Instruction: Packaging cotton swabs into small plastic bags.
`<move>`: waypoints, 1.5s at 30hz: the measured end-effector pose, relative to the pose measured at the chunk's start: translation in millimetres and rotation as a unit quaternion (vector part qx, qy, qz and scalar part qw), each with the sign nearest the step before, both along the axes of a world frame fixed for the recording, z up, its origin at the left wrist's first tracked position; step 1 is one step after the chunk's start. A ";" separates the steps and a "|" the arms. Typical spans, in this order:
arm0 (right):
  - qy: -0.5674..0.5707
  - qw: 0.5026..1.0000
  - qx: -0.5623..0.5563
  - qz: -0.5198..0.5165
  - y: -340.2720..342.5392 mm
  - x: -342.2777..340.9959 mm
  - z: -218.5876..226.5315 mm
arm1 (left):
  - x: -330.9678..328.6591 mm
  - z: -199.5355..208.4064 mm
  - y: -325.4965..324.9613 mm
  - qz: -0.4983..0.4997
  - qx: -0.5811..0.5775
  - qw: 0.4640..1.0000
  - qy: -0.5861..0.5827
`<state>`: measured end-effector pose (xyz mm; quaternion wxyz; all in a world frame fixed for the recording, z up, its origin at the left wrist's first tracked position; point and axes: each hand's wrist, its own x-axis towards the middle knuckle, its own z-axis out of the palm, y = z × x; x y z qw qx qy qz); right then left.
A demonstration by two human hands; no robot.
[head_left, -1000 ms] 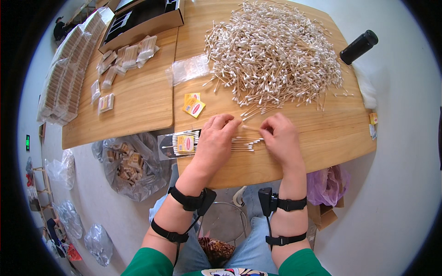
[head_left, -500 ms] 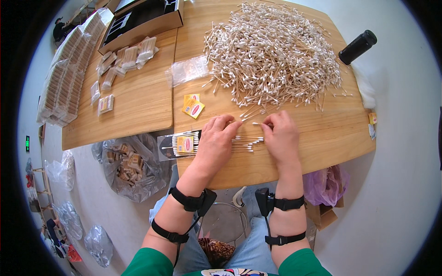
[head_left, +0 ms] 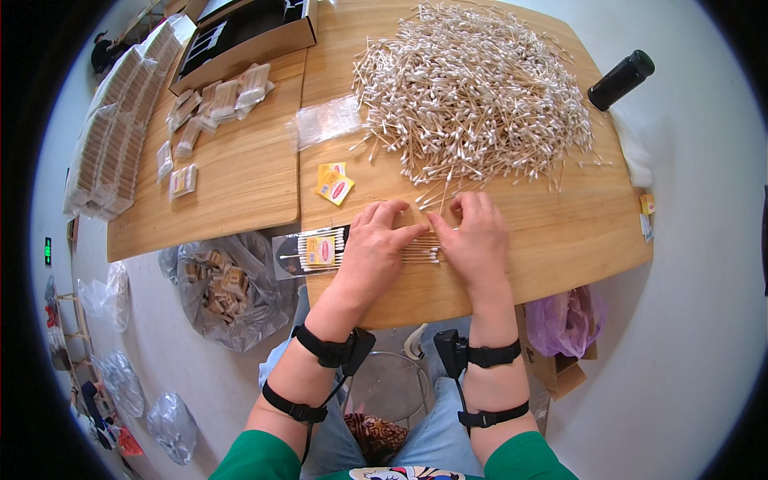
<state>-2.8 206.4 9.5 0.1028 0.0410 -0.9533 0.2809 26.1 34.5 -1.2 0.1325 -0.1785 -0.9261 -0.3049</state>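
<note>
Over a row of cotton swabs point(head_left: 422, 254) on the table's front, my left hand point(head_left: 372, 250) lies with curled fingers, thumb stretched rightward. Most of the row is hidden under it. Beside its left edge is a clear packet point(head_left: 290, 254) of swabs with a yellow card point(head_left: 321, 250) on them. My right hand point(head_left: 478, 240) is at the row's right end, thumb and forefinger apart, its thumb close to the left thumb. A swab stick point(head_left: 445, 196) shows in that gap. Just beyond spreads a big heap of loose swabs point(head_left: 480, 96).
Yellow cards point(head_left: 334, 186) and clear bags point(head_left: 326, 122) lie beyond my left hand. Filled packets point(head_left: 226, 98) are at left, near stacked packs point(head_left: 120, 128) and a cardboard box point(head_left: 250, 52). A black bottle point(head_left: 621, 81) stands at right. A grey sack point(head_left: 232, 292) of packets sits below the table.
My right hand has moved left toward my left hand, its thumb and forefinger parting from around a swab. My left thumb has swung down and away from its forefinger.
</note>
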 end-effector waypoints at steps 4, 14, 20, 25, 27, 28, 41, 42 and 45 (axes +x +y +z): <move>0.001 1.000 0.010 0.016 -5.1 1.2 -4.8 | -0.6 -0.2 0.9 0.001 0.012 1.000 -0.002; -0.069 0.992 -0.090 0.057 26.8 -0.5 0.9 | -2.5 0.3 0.5 0.008 0.050 0.999 -0.011; -0.008 0.994 -0.062 0.092 8.2 0.6 -0.4 | -3.0 1.0 2.3 0.015 0.069 0.997 -0.020; -0.032 0.994 -0.054 0.090 21.8 -2.2 -5.4 | -4.3 -0.2 2.2 0.031 0.090 0.995 -0.004; -0.088 0.987 -0.078 0.112 27.3 -0.2 2.9 | -3.7 2.3 0.8 0.023 0.083 0.996 -0.022; -0.143 0.975 -0.101 0.134 27.6 0.4 5.3 | -2.5 1.6 -0.6 0.025 0.082 0.996 -0.022; -0.013 0.997 -0.046 0.059 13.0 -1.4 0.6 | -2.6 -2.0 -2.0 0.006 0.075 0.997 -0.019; -0.022 0.997 -0.039 0.067 12.2 -0.8 1.6 | -2.6 -1.8 -2.0 0.010 0.084 0.996 -0.024; -0.056 0.993 -0.056 0.091 8.7 1.9 1.0 | -1.1 1.3 1.0 0.028 0.080 0.996 -0.009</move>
